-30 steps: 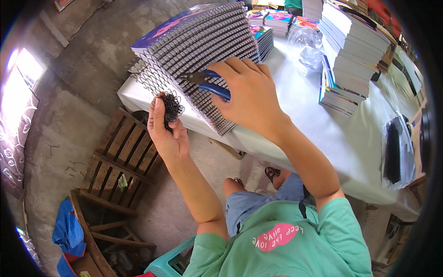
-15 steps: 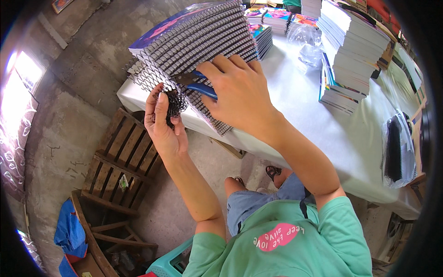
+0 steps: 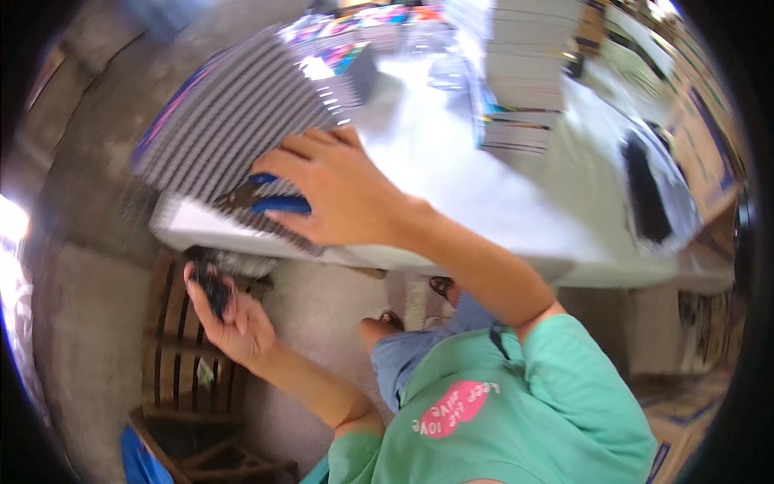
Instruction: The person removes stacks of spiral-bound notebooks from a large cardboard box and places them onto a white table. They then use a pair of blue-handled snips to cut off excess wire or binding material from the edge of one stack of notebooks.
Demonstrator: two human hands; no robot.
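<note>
My right hand (image 3: pixel 334 189) grips blue-handled pliers (image 3: pixel 278 204), their dark jaws pointing left. It is at the lower edge of a tall stack of spiral-bound notebooks (image 3: pixel 234 113), whose coils face me. The view is smeared by motion, so I cannot tell whether the jaws touch a coil. Below the table's left corner, my left hand (image 3: pixel 234 323) is closed around a tangled bunch of black coil wire (image 3: pixel 211 289), well apart from the stack.
A white-covered table (image 3: pixel 411 194) carries shorter notebook piles (image 3: pixel 347 73), a tall stack of white-paged books (image 3: pixel 524 81), and a clear bag with black contents (image 3: pixel 649 189). A cardboard box (image 3: pixel 701 153) stands far right. Below left is a slatted wooden bench (image 3: pixel 181 355).
My left hand has dropped down and left, away from the notebook stack, carrying the wire bunch. My right hand still holds the pliers by the stack. The whole view has shifted.
</note>
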